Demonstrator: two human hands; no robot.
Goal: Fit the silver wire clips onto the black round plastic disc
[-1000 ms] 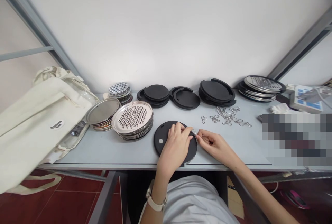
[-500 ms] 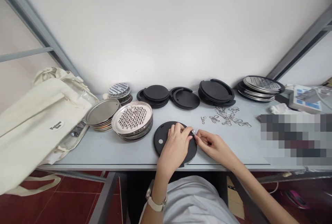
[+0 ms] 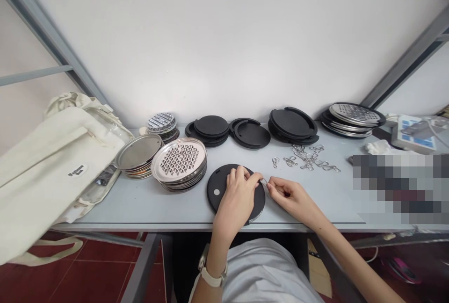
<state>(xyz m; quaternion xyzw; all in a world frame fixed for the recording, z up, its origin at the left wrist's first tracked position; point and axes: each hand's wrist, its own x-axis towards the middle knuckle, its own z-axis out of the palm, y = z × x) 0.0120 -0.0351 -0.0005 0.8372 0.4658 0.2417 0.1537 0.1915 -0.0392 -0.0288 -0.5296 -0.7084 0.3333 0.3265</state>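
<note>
A round black disc (image 3: pixel 213 183), with a pale round spot and a small slot, lies on the table near its front edge. My left hand (image 3: pixel 238 195) rests across its top, fingers curled and closed on its far right rim. My right hand (image 3: pixel 289 198) is just right of the disc, thumb and forefinger pinched on a thin silver wire clip (image 3: pixel 264 181). The clip reaches the disc's rim at my left fingertips; its far end is hidden there. Several similar clips (image 3: pixel 308 159) lie loose beyond my right hand.
Stacked metal grater discs (image 3: pixel 179 159) and plain metal discs (image 3: pixel 138 150) stand left. Black round holders (image 3: pixel 293 123) line the wall, with more grater discs (image 3: pixel 358 115) at back right. A cream bag (image 3: pixel 59 167) covers the table's left end; a blurred patch (image 3: pixel 403 188) is at right.
My right hand has shifted slightly right, away from the disc, and the clip now shows as a thin wire between the hands. The left hand keeps its hold.
</note>
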